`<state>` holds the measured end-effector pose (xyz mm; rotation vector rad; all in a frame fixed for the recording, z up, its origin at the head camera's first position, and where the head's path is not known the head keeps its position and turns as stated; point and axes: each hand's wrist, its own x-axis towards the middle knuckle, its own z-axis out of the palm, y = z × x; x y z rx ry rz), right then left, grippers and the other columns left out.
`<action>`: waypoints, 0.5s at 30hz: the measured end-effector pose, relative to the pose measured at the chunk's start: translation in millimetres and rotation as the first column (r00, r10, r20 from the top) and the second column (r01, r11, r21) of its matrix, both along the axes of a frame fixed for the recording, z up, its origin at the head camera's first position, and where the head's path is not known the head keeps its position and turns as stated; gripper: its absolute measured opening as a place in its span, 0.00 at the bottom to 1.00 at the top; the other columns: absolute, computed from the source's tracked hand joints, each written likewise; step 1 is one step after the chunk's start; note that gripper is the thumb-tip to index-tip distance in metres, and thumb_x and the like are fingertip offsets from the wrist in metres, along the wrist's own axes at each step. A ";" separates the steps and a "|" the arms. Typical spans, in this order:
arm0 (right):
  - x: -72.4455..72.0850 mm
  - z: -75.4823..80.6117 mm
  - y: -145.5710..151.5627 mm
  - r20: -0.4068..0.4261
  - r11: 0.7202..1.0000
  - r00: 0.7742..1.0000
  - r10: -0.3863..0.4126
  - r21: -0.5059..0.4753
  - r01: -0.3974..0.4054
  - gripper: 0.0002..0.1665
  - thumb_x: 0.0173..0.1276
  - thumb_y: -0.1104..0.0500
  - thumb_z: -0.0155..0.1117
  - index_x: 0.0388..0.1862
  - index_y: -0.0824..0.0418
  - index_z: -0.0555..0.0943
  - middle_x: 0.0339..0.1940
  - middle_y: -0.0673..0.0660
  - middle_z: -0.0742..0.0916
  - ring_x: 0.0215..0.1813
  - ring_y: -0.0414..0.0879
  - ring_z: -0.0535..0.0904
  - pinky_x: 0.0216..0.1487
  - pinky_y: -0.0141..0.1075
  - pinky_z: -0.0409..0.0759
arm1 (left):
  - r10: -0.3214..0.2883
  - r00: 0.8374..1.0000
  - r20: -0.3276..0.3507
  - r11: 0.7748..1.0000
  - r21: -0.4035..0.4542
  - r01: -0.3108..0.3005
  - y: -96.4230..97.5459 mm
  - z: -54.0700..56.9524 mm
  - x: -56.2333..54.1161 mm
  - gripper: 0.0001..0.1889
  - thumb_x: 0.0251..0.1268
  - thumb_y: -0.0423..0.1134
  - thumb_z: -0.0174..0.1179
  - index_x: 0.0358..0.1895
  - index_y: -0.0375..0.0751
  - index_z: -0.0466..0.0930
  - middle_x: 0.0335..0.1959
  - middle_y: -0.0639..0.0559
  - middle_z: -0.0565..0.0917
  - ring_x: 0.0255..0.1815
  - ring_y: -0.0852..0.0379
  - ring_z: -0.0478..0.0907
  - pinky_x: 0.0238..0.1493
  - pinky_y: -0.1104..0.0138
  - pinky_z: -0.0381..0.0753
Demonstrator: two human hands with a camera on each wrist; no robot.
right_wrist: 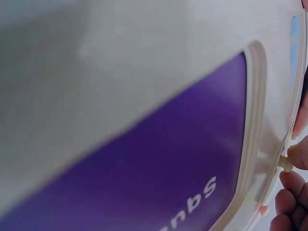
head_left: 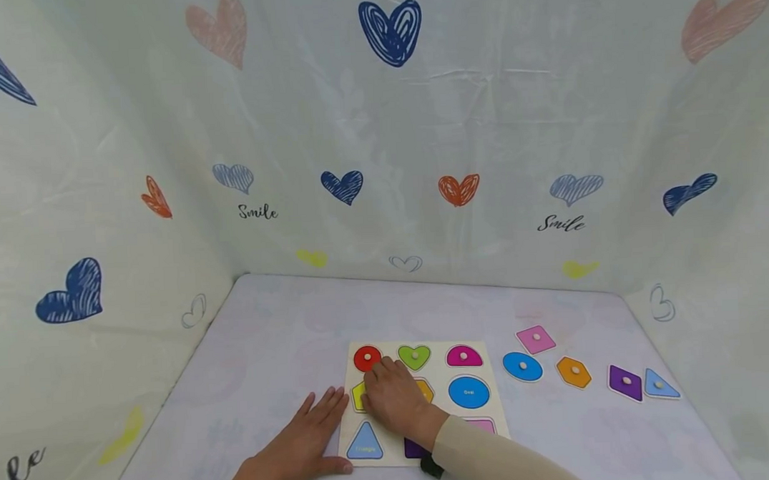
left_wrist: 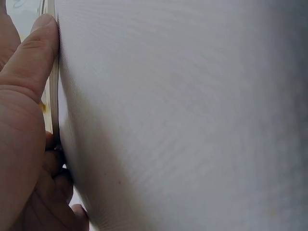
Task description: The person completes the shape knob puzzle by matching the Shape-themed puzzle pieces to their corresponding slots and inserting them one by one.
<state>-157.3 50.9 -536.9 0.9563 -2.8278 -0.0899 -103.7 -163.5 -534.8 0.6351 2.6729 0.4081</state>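
Seated: red circle [head_left: 367, 359], green heart [head_left: 414, 357], magenta half-circle [head_left: 463, 358]
Right hand [head_left: 398, 397]: pinches knob [right_wrist: 285, 164] by yellow shape [head_left: 358, 397]
Left hand [head_left: 303, 444]: straight-fingered, beside board [head_left: 438, 359]
Loose: five pieces [head_left: 574, 375], frame right

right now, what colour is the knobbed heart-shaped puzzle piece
The knobbed heart-shaped puzzle piece is lime green, clearest in the head view.
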 end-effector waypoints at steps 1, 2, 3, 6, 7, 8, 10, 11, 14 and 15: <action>0.1 0.2 -0.1 0.000 1.000 1.000 0.000 0.002 0.000 0.20 0.77 0.42 0.65 0.52 0.56 0.84 0.44 0.50 0.87 0.51 0.45 0.78 0.60 0.39 0.84 | 0.001 1.000 -0.001 1.000 -0.003 -0.001 0.1 0.0 0.0 0.61 0.54 0.77 0.66 0.84 0.43 0.58 0.86 0.47 0.61 0.87 0.44 0.53 0.85 0.38 0.48; 0.3 0.4 -0.1 0.000 1.000 1.000 0.000 0.004 0.000 0.20 0.77 0.42 0.66 0.52 0.56 0.85 0.44 0.50 0.87 0.50 0.45 0.78 0.60 0.39 0.83 | 0.002 1.000 0.000 1.000 -0.003 -0.002 0.2 0.1 0.0 0.61 0.54 0.77 0.66 0.84 0.43 0.58 0.86 0.47 0.61 0.87 0.43 0.53 0.85 0.38 0.48; 0.4 0.6 -0.3 0.000 1.000 1.000 0.001 0.006 -0.001 0.20 0.77 0.42 0.65 0.52 0.56 0.85 0.44 0.50 0.87 0.50 0.45 0.77 0.59 0.38 0.83 | 0.003 1.000 0.000 1.000 -0.002 -0.003 0.3 0.3 0.1 0.60 0.54 0.77 0.66 0.84 0.43 0.58 0.86 0.47 0.61 0.87 0.43 0.53 0.85 0.38 0.48; 0.8 1.3 -0.6 0.000 1.000 1.000 0.004 0.008 -0.004 0.20 0.77 0.42 0.65 0.51 0.56 0.85 0.44 0.50 0.87 0.50 0.45 0.77 0.58 0.38 0.83 | 0.007 1.000 0.001 1.000 0.002 -0.007 0.4 0.8 0.5 0.60 0.53 0.76 0.68 0.84 0.43 0.59 0.85 0.47 0.61 0.87 0.43 0.53 0.85 0.38 0.48; 0.9 1.4 -0.6 -0.001 1.000 1.000 0.005 0.008 -0.005 0.20 0.77 0.42 0.66 0.51 0.56 0.85 0.44 0.50 0.87 0.49 0.45 0.77 0.58 0.38 0.83 | 0.009 1.000 0.001 1.000 0.002 -0.009 0.4 0.7 0.7 0.60 0.53 0.76 0.68 0.84 0.43 0.59 0.85 0.47 0.61 0.87 0.43 0.53 0.85 0.38 0.48; 1.1 1.8 -0.7 -0.002 1.000 1.000 0.006 0.007 -0.006 0.19 0.76 0.42 0.66 0.51 0.56 0.85 0.43 0.50 0.87 0.49 0.45 0.77 0.59 0.38 0.83 | 0.010 1.000 0.001 1.000 0.002 -0.010 0.5 0.7 0.8 0.60 0.53 0.75 0.68 0.84 0.43 0.59 0.85 0.47 0.61 0.87 0.43 0.53 0.85 0.38 0.48; 1.4 2.4 -0.5 -0.004 1.000 1.000 0.007 0.004 -0.007 0.19 0.76 0.42 0.66 0.51 0.56 0.85 0.44 0.50 0.87 0.49 0.45 0.77 0.58 0.38 0.83 | 0.011 1.000 -0.001 1.000 0.001 -0.011 0.3 0.3 1.0 0.60 0.53 0.76 0.68 0.84 0.44 0.59 0.86 0.47 0.61 0.87 0.43 0.53 0.85 0.38 0.48; 1.4 2.8 -0.5 -0.005 1.000 1.000 0.008 0.002 -0.008 0.19 0.76 0.43 0.66 0.51 0.56 0.85 0.44 0.50 0.87 0.49 0.45 0.77 0.58 0.38 0.84 | 0.011 1.000 -0.001 1.000 -0.001 -0.011 0.3 0.2 1.1 0.60 0.53 0.76 0.67 0.84 0.44 0.58 0.86 0.48 0.61 0.87 0.44 0.52 0.85 0.38 0.48; 1.7 3.4 -0.2 -0.001 1.000 1.000 0.009 -0.003 -0.009 0.19 0.76 0.43 0.66 0.52 0.56 0.85 0.44 0.50 0.87 0.49 0.45 0.77 0.58 0.38 0.84 | 0.009 1.000 -0.003 1.000 -0.001 -0.009 0.2 0.5 1.5 0.60 0.53 0.76 0.67 0.84 0.43 0.59 0.86 0.47 0.61 0.87 0.43 0.53 0.85 0.38 0.48; 1.6 3.4 -0.2 0.002 1.000 1.000 0.009 -0.004 -0.009 0.20 0.76 0.42 0.66 0.53 0.56 0.85 0.45 0.50 0.87 0.50 0.45 0.77 0.59 0.38 0.84 | 0.009 1.000 -0.002 1.000 0.000 -0.009 0.1 1.0 1.7 0.60 0.53 0.76 0.67 0.84 0.43 0.59 0.86 0.47 0.61 0.87 0.43 0.53 0.85 0.38 0.48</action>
